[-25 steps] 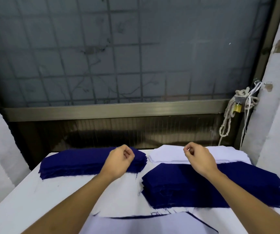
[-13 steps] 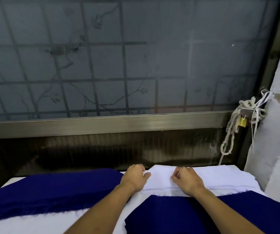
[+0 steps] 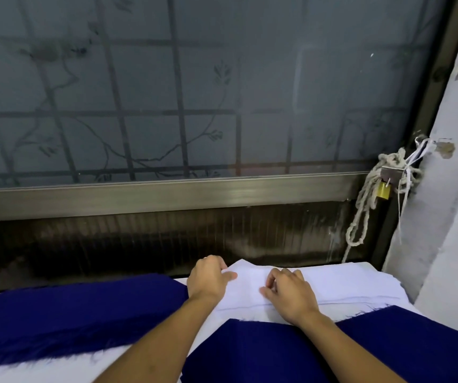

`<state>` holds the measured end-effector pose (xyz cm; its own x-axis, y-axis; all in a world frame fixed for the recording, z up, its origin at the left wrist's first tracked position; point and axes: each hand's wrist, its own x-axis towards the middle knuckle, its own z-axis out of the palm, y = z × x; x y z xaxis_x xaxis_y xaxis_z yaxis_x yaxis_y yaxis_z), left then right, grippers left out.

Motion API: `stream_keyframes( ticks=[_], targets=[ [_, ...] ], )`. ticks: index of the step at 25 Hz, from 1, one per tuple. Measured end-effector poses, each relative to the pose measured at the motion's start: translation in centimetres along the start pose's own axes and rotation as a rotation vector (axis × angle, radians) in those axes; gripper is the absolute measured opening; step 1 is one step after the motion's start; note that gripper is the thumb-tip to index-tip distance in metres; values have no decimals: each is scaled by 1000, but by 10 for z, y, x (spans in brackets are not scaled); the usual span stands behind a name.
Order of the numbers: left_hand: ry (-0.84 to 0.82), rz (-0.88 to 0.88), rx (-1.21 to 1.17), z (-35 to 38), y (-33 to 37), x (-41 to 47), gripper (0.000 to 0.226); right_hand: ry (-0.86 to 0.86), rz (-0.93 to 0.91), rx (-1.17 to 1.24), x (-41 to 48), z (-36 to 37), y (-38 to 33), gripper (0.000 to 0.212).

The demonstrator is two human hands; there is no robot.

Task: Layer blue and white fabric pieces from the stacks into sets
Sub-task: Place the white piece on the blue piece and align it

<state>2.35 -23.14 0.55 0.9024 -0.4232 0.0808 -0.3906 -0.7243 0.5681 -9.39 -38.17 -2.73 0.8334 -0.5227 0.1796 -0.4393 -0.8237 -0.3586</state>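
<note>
Table (image 3: 29,373): L blue stack (image 3: 70,316) at left, R blue stack (image 3: 250,355) nearest, white stack (image 3: 346,286) behind it by window. All stacks thick, no finished set in view. Judge most of layering left. L hand (image 3: 207,280) pinches raised corner of top white pc (image 3: 247,288). R hand (image 3: 291,291) fingers curled on same pc; grip vs press, can't tell.

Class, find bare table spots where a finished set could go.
Bare table shows in front of the left blue stack, narrowing between it and the right blue stack. Crowded: left hand and right hand on the white stack.
</note>
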Motion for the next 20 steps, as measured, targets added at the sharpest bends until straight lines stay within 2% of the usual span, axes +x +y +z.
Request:
stream_keyframes(
  ticks=[3,6,9,11,13,15,18,19,20],
  targets=[
    [36,116,209,-5,4,-6,26,36,-21,-61,0,4,-2,22],
    [139,298,453,-11,8,-13,30,136,-39,-119,-1,3,-4,37],
    [151,316,297,-21,16,-17,20,294,-133,-186,2,-5,-6,45],
    [128,313,224,-30,23,-20,21,283,-147,-82,7,-15,-11,52],
    [81,332,194,-38,30,-25,18,197,-121,79,11,-26,-15,55],
    [54,374,160,-46,34,-32,18,125,-104,167,12,-36,-17,43],
    [103,389,95,-65,32,-43,26,93,-88,193,4,-53,-11,12],
    [124,377,62,-75,30,-46,27,97,-86,210,0,-61,-8,6],
    [142,362,34,-83,27,-48,27,100,-81,236,-4,-69,-4,10]
  ],
)
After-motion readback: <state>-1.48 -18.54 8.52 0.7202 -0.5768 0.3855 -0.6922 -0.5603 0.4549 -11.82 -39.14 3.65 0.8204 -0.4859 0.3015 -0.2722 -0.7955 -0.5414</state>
